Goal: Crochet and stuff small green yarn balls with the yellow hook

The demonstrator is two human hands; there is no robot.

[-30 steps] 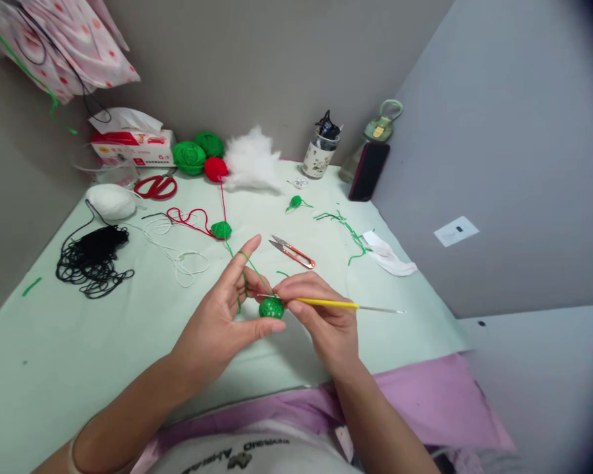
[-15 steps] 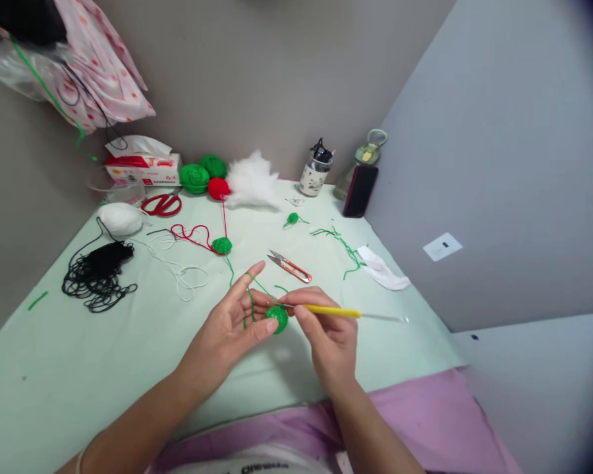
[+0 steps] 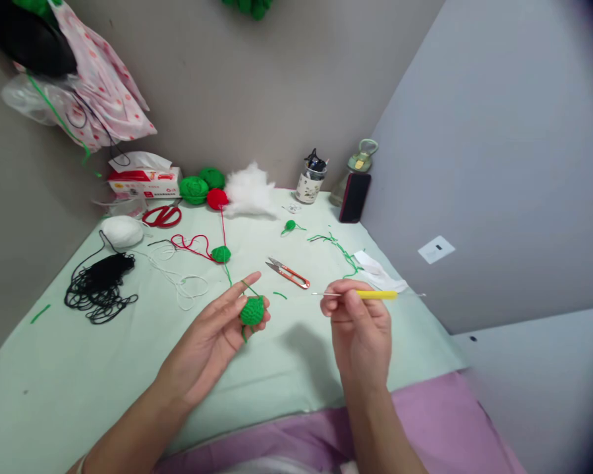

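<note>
My left hand (image 3: 212, 336) pinches a small green crocheted piece (image 3: 252, 310) between thumb and fingers, with green yarn looped over the forefinger and running back to a small green yarn ball (image 3: 221, 253). My right hand (image 3: 358, 322) is closed on a yellow-handled crochet hook (image 3: 370, 294), held level with its metal tip pointing left. The hook is clear of the green piece, a hand's width to its right. Orange thread snips (image 3: 289, 272) lie on the pale green table (image 3: 128, 368) just beyond both hands.
At the back stand a tissue box (image 3: 145, 182), red scissors (image 3: 162, 216), green yarn balls (image 3: 200, 185), a red yarn ball (image 3: 217, 198), white stuffing (image 3: 250, 189), a jar (image 3: 310, 184), a bottle (image 3: 353, 170) and a dark phone (image 3: 354, 197). Black yarn (image 3: 101, 284) and white yarn (image 3: 122, 230) lie at left.
My right hand has pulled the hook out of the green piece and moved right. My left hand shifted slightly left with the piece. The camera tilted up a little.
</note>
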